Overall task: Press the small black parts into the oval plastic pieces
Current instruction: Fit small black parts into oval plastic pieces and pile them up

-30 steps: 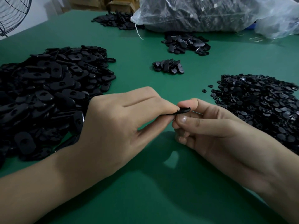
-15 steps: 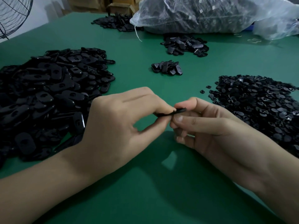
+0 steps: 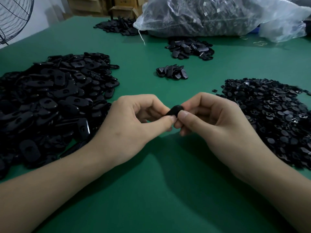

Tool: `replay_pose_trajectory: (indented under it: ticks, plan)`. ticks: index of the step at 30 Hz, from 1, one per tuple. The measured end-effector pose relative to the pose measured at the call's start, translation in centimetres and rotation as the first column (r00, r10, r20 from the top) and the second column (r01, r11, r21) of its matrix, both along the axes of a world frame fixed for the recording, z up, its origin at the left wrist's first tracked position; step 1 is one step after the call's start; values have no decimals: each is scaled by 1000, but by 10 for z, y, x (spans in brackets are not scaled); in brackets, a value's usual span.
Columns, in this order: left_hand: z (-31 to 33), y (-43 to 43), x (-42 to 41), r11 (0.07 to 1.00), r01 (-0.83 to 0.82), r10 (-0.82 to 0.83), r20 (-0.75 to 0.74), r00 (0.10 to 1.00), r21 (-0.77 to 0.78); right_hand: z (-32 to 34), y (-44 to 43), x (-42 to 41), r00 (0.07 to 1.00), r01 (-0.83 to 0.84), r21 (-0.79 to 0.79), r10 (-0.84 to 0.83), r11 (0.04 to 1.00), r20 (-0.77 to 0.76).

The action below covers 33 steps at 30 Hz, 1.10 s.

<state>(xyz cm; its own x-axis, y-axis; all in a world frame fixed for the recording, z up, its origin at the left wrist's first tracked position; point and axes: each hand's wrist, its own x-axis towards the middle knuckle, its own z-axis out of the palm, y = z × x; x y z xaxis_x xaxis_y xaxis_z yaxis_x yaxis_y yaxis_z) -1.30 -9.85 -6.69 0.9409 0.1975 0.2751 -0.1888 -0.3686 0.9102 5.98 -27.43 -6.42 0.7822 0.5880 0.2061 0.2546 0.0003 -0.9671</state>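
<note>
Black oval plastic piece (image 3: 175, 110) is pinched between left hand (image 3: 133, 126) and right hand (image 3: 218, 125). Uneven pressure may seat its hidden small part crooked.

Nothing here can be read: no text, brand or number. Small white tags (image 3: 205, 3) show on the clear plastic bag (image 3: 218, 22) far across the counter (image 3: 151, 190), too small to make out.

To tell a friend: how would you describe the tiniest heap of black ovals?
On the green table, look between the big oval pile, left, and the small-parts pile, right. The tiny heap lies alone there, nearer than the back heap by the plastic bag, and far smaller.
</note>
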Motion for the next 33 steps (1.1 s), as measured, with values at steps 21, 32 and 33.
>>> replay_pose_trajectory:
  ticks: [21,32,33]
  plan:
    - [29,31,41,855,-63,13,100,995,515,-1,-10,14,994,109,-119,-111,987,-13]
    - [-1,43,184,791,-260,304,12,953,554,-2,-17,21,975,194,-181,-168,964,148]
    - [-3,43,189,782,-269,319,9,948,562,-2,-18,22,974,197,-183,-171,963,151]
